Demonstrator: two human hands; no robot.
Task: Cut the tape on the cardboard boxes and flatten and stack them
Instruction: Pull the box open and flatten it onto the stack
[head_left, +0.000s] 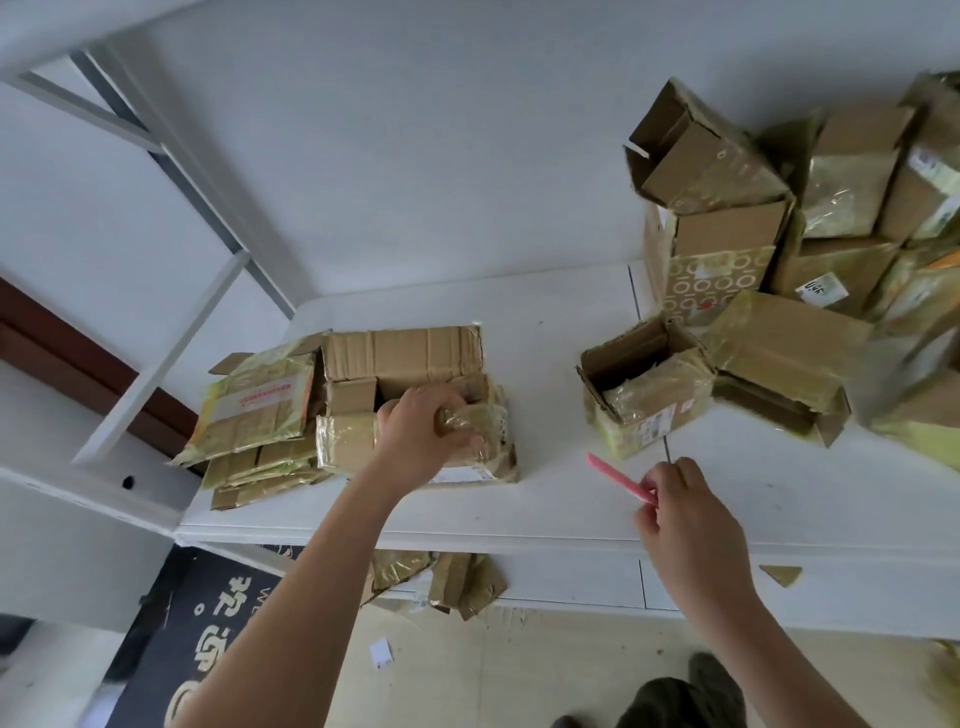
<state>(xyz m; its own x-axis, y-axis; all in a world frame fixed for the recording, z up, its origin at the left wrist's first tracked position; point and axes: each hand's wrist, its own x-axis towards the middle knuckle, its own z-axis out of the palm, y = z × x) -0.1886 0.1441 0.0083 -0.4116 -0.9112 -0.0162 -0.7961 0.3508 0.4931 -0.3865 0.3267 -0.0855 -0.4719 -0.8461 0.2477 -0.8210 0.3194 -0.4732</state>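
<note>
Nearest, our right hand (680, 514) pinched the pink cutter (621, 478) above the table (545, 499). Farther, our left hand (421, 436) gripped a taped flap of the flattened box (405, 358) atop the stack (260, 431); light, stiff cardboard with slick tape, best held by edges.

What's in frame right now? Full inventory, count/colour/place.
flattened boxes: a stack, count unclear, brown with yellowish tape, table's left end
collapsed box: one, brown, on the stack's right part, under the left hand
open small box: one, brown, taped, table centre-right, upright
unflattened boxes: a pile, count unclear, brown, table's far right
cutter: one, pink, in the right hand
table: one, white
cardboard scraps: several, brown, on the floor under the table edge
left hand: grips the collapsed box's taped flap
right hand: holds the cutter above the table's near edge
</note>
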